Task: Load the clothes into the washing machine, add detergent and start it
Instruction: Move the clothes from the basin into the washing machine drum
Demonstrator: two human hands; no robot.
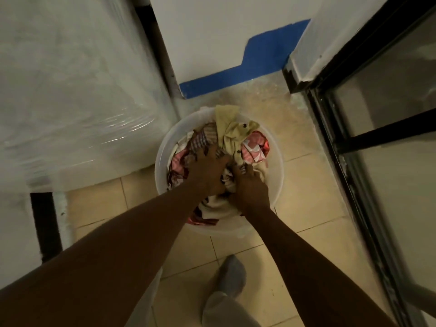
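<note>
A round white plastic basin stands on the tiled floor, filled with a heap of clothes: a pale yellow garment on top, red-and-white patterned and checked cloth underneath. Both my arms reach down into it. My left hand presses into the pile's middle with its fingers curled into the fabric. My right hand sits just beside it, fingers dug into cream and patterned cloth. The fingertips of both hands are buried in the clothes. No washing machine drum or detergent is in view.
A large white appliance wrapped in clear plastic film fills the left side. A black-framed glass door runs along the right. A white wall with a blue painted base stands behind the basin. My foot in a grey sock rests on the tiles.
</note>
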